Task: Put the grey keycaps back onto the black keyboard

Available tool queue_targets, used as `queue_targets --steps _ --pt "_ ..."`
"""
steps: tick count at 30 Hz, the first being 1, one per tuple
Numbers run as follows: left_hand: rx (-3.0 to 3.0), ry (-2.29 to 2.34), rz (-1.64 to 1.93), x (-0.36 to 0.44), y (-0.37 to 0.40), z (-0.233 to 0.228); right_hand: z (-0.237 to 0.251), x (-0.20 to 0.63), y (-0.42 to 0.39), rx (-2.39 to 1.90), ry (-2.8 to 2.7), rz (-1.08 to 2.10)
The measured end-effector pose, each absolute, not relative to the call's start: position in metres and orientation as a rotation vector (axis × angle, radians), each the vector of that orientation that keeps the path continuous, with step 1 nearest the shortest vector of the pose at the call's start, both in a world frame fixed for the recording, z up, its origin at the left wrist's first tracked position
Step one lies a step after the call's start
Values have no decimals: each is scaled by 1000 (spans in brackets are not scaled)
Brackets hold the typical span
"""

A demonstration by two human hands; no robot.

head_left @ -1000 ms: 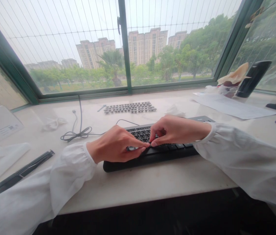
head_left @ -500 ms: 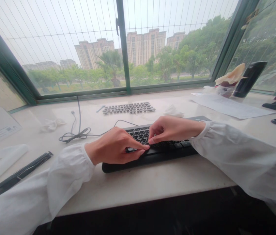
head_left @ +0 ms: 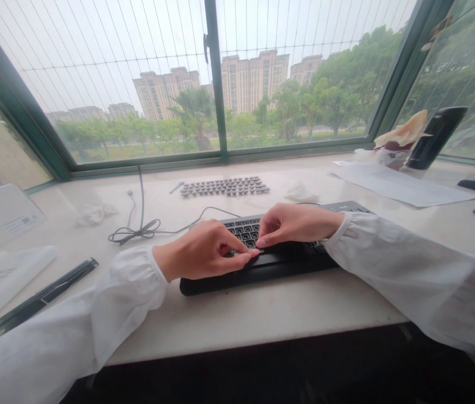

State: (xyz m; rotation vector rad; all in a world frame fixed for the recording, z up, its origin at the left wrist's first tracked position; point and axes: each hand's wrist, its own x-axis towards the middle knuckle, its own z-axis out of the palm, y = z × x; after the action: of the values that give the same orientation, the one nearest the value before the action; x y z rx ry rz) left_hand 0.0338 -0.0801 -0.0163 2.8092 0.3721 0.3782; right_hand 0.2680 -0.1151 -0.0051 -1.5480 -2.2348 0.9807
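Perhaps a home or small office: keyboard [head_left: 279,269] and paper [head_left: 401,182] on windowside counter [head_left: 204,322].

Your left hand [head_left: 204,251] points inward, thumb and index nearly meeting; your right hand [head_left: 292,224] arches just beside, fingers curled downward.

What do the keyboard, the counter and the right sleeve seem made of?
Keyboard: probably plastic, black and mostly matte, judging by its smooth molded front edge.
Counter: stone or laminate, I can't tell which; pale, with faint reflections.
Right sleeve: soft white cloth, matte, creased and gathered at the wrist.
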Motion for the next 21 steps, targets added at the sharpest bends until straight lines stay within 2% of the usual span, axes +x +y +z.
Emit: queue_targets --steps 9,21 --pt "3074 439 435 39 -96 -16 -2 265 -114 -1564 -2305 954" --pt "3123 553 422 42 -103 -15 -2 265 -113 -1537 -2377 926"
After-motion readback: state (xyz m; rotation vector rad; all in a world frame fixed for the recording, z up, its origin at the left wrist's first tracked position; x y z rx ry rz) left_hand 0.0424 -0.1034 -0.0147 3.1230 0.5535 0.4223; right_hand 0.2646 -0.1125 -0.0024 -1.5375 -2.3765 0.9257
